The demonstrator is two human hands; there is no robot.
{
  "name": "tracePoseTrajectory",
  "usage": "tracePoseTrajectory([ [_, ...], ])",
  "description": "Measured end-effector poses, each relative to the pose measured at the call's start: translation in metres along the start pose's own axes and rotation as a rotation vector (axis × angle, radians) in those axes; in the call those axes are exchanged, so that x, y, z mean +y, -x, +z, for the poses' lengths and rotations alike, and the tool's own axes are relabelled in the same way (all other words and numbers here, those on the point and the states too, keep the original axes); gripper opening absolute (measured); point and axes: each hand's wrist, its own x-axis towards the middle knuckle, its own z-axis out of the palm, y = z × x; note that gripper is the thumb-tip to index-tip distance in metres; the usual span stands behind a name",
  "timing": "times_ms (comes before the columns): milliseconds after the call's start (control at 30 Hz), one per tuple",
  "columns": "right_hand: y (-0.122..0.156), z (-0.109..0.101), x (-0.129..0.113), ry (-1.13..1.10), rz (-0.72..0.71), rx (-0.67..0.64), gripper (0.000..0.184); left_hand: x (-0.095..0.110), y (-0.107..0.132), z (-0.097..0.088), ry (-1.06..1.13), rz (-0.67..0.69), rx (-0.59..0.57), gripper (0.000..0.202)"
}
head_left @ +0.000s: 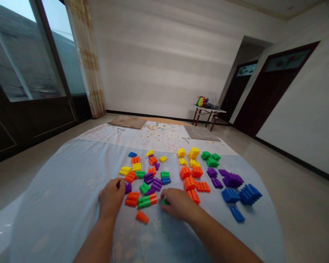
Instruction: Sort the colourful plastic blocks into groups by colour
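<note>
Several small ridged plastic blocks lie on a pale blue sheet on the floor. A mixed heap of orange, yellow, purple, green and blue pieces sits in front of me. My left hand rests on the sheet with curled fingers touching a purple block. My right hand is closed over a green block that peeks out under its fingers. An orange-and-green joined piece lies between my hands. A single orange block lies nearer to me.
To the right the blocks lie grouped by colour: yellow, green, orange, purple, blue. A floral sheet, two mats and a small table stand beyond. Dark doors are on the right.
</note>
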Motion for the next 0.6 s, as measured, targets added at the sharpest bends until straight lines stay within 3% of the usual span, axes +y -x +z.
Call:
tracePoseTrajectory([
  [167, -0.048, 0.0, -0.01, -0.022, -0.056, 0.295, 0.028, 0.0, 0.0, 0.0, -0.007, -0.001, 0.005, 0.035],
  [333, -0.084, 0.005, -0.019, 0.057, -0.185, 0.264, 0.039, 0.0, 0.002, -0.001, -0.005, 0.001, -0.001, 0.034],
  [467, -0.086, 0.002, -0.018, 0.029, -0.18, 0.279, 0.028, 0.002, 0.003, -0.002, -0.008, 0.002, -0.003, 0.033],
  [600, -0.063, 0.003, -0.011, -0.132, -0.285, 0.373, 0.024, 0.001, 0.002, 0.0, -0.009, -0.001, -0.004, 0.034],
])
